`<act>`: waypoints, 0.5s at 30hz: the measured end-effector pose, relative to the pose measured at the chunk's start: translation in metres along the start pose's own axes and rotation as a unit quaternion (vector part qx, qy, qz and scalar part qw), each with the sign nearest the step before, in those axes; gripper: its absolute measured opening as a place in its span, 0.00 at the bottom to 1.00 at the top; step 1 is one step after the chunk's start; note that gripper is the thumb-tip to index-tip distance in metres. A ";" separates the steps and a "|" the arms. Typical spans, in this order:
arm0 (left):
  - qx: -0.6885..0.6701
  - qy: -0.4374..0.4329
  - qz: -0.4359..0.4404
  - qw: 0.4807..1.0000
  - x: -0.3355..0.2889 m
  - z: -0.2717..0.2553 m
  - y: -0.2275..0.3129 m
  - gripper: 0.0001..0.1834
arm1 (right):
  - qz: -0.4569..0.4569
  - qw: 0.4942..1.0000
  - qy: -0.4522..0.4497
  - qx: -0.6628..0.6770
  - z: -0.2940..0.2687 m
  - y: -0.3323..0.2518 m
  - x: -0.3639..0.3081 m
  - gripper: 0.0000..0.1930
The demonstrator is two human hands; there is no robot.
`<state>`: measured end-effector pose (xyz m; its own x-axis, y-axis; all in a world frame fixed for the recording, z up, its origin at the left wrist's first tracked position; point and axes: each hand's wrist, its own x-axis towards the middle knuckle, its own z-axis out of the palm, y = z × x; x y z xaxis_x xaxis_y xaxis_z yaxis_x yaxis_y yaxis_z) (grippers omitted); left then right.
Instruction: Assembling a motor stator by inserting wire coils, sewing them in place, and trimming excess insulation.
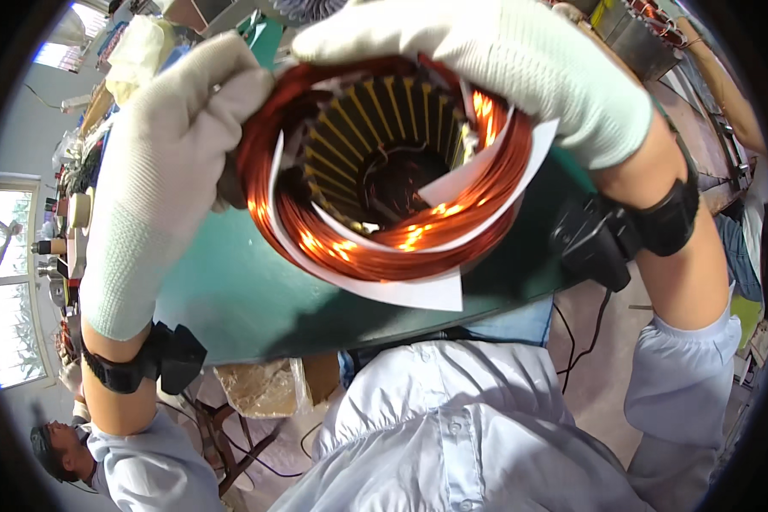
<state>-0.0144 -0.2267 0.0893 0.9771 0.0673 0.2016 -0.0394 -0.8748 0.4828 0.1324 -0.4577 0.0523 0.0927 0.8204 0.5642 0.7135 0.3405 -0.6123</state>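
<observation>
A motor stator [334, 141] is tilted so that its bore faces me, showing a ring of dark slots with yellowish lines. A thick copper winding [375, 256] bulges around its near end. White insulating paper [435, 294] sticks out below the winding, and another white strip lies across the bore's right side. My left hand [175, 128], in a white knitted glove, is closed on the stator's left side, with its fingertips partly hidden. Across the far rim, my gloved right hand [503, 64] lies curled over the winding; some of its fingers are out of sight.
Under the stator is a green-topped table [230, 299]. A cardboard box with clear plastic [264, 386] sits below its near edge. Another stator [648, 43] stands at the far right, near another person's arm [721, 81]. A person [64, 452] is at the lower left.
</observation>
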 end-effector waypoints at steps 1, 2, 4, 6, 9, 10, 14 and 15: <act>-0.065 -0.039 -0.074 0.994 -0.002 -0.003 0.003 0.13 | -0.050 0.976 -0.017 -0.209 0.014 0.002 0.016 0.17; -0.029 -0.067 -0.125 0.989 -0.002 -0.010 0.013 0.12 | 0.145 0.988 -0.036 -0.043 0.012 -0.013 0.024 0.20; -0.003 -0.097 -0.163 0.982 0.003 -0.017 0.027 0.12 | 0.340 0.932 -0.054 0.111 0.003 -0.035 0.033 0.23; 0.007 -0.111 -0.157 0.981 0.010 -0.017 0.036 0.11 | 0.389 0.911 -0.028 0.132 -0.006 -0.038 0.026 0.26; 0.050 -0.023 -0.056 0.997 0.005 -0.001 0.014 0.12 | 0.206 0.977 -0.023 -0.051 -0.004 -0.036 0.016 0.27; 0.010 0.038 -0.014 0.999 0.002 0.008 0.005 0.11 | 0.189 0.975 -0.092 0.078 -0.031 -0.037 0.022 0.27; 0.049 0.021 -0.042 0.998 -0.009 0.003 -0.010 0.11 | 0.216 0.963 -0.014 0.161 0.012 0.006 0.023 0.21; 0.036 0.019 -0.033 0.999 -0.003 0.006 0.002 0.11 | 0.239 0.956 0.021 0.168 0.012 0.001 0.016 0.19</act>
<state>-0.0161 -0.2311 0.0846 0.9683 0.1428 0.2047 0.0409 -0.9000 0.4339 0.1268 -0.4383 0.0541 0.3856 0.9022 0.1933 0.3195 0.0659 -0.9453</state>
